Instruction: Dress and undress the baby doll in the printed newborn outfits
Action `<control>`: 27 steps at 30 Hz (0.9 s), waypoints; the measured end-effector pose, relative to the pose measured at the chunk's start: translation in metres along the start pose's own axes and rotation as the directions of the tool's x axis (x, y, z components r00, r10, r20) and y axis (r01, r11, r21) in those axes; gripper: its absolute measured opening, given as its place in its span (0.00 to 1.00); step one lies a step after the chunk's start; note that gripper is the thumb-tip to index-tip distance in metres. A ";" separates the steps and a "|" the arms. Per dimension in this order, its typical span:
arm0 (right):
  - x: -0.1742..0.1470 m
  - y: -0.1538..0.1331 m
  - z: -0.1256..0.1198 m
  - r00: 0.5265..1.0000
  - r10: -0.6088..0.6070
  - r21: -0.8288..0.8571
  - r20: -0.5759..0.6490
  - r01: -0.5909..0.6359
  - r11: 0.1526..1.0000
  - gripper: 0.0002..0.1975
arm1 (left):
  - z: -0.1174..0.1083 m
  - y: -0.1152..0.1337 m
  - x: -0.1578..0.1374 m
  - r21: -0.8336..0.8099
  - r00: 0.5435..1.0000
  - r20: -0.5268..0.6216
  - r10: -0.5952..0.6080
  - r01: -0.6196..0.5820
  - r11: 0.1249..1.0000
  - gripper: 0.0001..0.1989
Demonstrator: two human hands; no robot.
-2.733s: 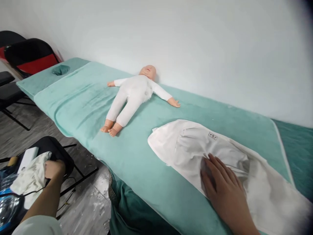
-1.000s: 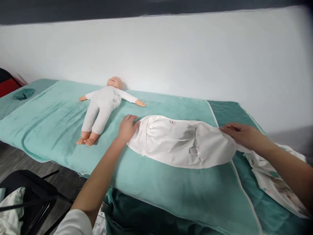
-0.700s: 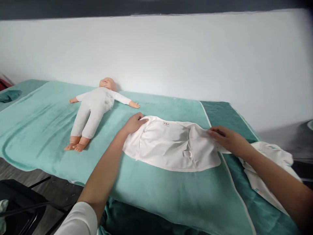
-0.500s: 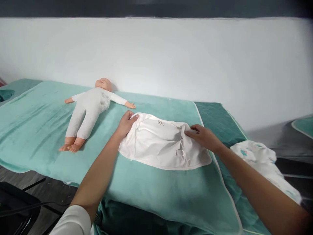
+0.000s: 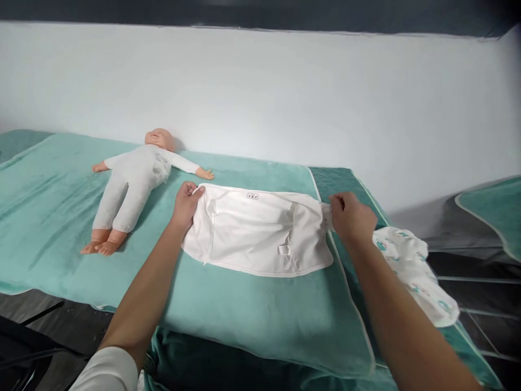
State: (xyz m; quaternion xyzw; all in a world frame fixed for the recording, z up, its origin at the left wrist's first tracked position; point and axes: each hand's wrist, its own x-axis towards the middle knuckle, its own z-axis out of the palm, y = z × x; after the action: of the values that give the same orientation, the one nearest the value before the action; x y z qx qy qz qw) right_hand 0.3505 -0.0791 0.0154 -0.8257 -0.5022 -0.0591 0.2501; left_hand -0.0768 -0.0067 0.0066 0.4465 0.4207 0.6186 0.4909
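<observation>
A white baby wrap (image 5: 252, 233) with a small printed label at its top edge lies spread on the light green cover. My left hand (image 5: 187, 206) pinches its upper left corner. At the upper right, my right hand (image 5: 352, 220) is closed on a narrow white tab that sticks out from the wrap's edge. A small loop shows low on the wrap's right part. To the left, a baby doll (image 5: 134, 176) in a white suit lies on its back with arms spread, apart from both hands.
The light green cover (image 5: 252, 320) lies over a darker green one (image 5: 336, 182). A white printed cloth (image 5: 407, 271) is bunched at the right edge, beside my right forearm. A white wall (image 5: 260, 98) stands behind. A dark chair (image 5: 20, 347) is at lower left.
My right hand has moved outward from the wrap's upper right part and now pulls out a tab. The wrap's top edge is straighter. The view has shifted a little to the right.
</observation>
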 end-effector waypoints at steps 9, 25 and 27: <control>-0.017 -0.021 0.035 0.994 -0.110 0.321 0.003 0.103 0.941 0.23 | -0.001 -0.001 0.002 0.048 0.997 -0.078 -0.004 0.007 0.999 0.15; -0.051 -0.063 0.008 0.941 -0.337 0.418 -0.023 0.315 0.852 0.14 | -0.020 0.013 0.000 0.343 0.972 0.027 -0.233 0.210 0.916 0.19; -0.068 -0.094 0.000 0.890 -0.453 0.567 0.062 0.342 0.749 0.12 | -0.023 0.016 0.000 0.384 0.969 0.076 -0.235 0.189 0.904 0.18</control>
State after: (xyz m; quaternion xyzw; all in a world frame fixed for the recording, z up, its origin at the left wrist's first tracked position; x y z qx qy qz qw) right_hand 0.2370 -0.0984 0.0247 -0.5959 -0.6847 0.1141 0.4038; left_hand -0.1028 -0.0113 0.0158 0.5199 0.5464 0.4418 0.4859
